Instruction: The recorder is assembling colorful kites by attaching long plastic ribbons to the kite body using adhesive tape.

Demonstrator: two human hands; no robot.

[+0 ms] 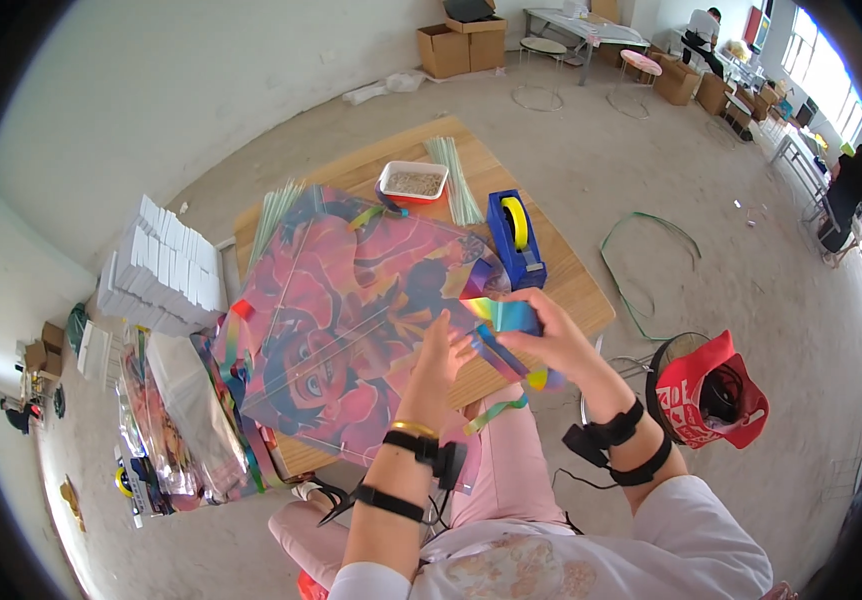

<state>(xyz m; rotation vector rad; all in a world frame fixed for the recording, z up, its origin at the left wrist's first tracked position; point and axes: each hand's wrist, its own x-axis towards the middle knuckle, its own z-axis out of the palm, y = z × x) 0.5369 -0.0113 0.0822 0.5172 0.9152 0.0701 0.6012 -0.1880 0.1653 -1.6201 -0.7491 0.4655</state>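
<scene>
A large diamond-shaped kite [336, 300] with a pink and dark cartoon print lies over the wooden table [576, 290], thin rods crossing it. At its right corner my right hand [559, 338] pinches a shiny rainbow-coloured ribbon [511, 317], whose lower length hangs past the table's near edge. My left hand [438, 355] is over the kite, just left of the ribbon, its fingers apart and nothing seen in them. A blue tape dispenser [518, 240] with a yellow roll stands beyond my right hand.
A white tray [413, 181] of small grains sits at the far side, between bundles of thin rods [454, 180]. Stacked white packs [166, 265] and bagged material [186, 400] are at the left. A red bag [711, 390] rests on a stool at the right; a green strap [641, 300] lies on the floor.
</scene>
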